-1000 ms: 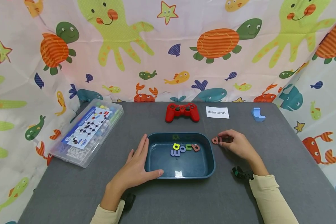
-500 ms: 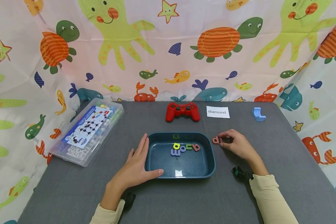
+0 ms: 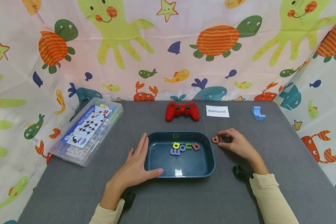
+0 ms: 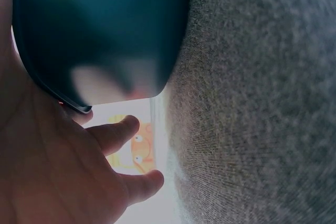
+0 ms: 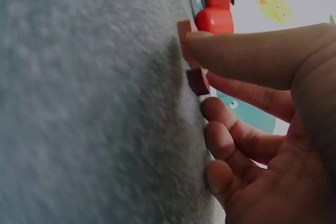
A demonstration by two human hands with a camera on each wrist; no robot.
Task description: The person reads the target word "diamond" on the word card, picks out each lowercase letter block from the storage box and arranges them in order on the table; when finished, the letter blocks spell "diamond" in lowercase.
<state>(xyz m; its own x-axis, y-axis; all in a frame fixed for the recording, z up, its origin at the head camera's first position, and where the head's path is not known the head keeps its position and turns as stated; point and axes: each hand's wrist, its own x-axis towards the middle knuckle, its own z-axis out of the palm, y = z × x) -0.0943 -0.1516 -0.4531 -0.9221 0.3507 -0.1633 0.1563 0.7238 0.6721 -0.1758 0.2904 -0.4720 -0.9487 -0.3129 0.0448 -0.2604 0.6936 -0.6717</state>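
Observation:
In the head view a dark blue-green tray stands on the grey table. Inside lie a yellow letter, a purple o, a green n, a reddish-brown letter and a purple m. My left hand rests along the tray's left side, fingers straight, thumb over the front rim. Right of the tray, my right hand pinches a small reddish-brown letter i between thumb and fingers, beside a reddish-brown d on the table. In the right wrist view the thumb partly hides these letters.
Behind the tray lie a red game controller, a white card reading "diamond" and a light-blue block. A clear plastic case with a molecule picture stands at the left. A patterned cloth hangs behind the table.
The letter i has shifted slightly in my right fingers and stands closer to the d. My left hand and the tray stay where they were.

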